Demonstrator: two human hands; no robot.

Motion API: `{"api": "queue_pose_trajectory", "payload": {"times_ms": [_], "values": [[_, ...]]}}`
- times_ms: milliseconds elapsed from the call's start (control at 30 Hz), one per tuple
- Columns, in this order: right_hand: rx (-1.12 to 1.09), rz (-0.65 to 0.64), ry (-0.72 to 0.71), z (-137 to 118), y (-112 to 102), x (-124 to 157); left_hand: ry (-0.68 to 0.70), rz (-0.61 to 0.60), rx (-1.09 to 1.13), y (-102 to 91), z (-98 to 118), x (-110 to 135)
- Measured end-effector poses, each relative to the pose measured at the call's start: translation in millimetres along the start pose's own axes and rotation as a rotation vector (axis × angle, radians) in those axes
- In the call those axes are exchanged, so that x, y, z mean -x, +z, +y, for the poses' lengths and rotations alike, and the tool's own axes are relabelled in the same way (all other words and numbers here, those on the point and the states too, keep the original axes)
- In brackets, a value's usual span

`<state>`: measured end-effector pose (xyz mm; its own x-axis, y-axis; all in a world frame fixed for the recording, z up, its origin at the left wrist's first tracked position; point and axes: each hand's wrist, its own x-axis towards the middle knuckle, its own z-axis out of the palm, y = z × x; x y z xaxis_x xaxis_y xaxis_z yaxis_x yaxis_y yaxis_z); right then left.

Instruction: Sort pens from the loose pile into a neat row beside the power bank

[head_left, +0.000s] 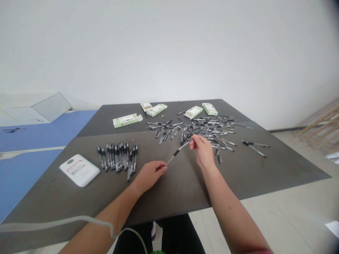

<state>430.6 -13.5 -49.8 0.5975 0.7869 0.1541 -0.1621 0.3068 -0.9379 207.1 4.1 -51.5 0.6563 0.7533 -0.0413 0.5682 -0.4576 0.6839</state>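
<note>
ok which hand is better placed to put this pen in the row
Probably the left hand: it holds the pen nearer the row of pens; the right hand is by the loose pile.

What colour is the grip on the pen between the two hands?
Black; the grip shows best in the head view.

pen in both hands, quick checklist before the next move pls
1. Left hand on the pen: ok, its grip pinches the near end.
2. Right hand on the far end: ok, fingers closed there.
3. Cap fitted: cannot tell, too small and partly covered.
4. Row ends even: not ok, some jut nearer.
5. Cable off the left arm: cannot tell, it crosses in view.
</note>
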Motion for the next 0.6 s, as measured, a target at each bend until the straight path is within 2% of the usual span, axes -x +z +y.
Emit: {"api": "queue_pose_trajectory", "payload": {"times_ms": [167,367,500,600], "values": [[0.071,-0.020,-0.048,-1.8,1.7,4.1,0.026,0.027,0.027,0.1,-0.7,0.8],[0.338,-0.362,-0.068,-1.0,9.0,15.8,0.002,0.086,0.153,1.0,-1.9,-0.9],[0.240,-0.472,-0.017,1.6,16.1,24.1,-0.068,0.182,0.302,7.0,5.3,-5.7],[0.171,-0.502,0.029,4.5,21.1,28.5,-0.036,0.115,0.284,10.8,15.9,-12.6]]}}
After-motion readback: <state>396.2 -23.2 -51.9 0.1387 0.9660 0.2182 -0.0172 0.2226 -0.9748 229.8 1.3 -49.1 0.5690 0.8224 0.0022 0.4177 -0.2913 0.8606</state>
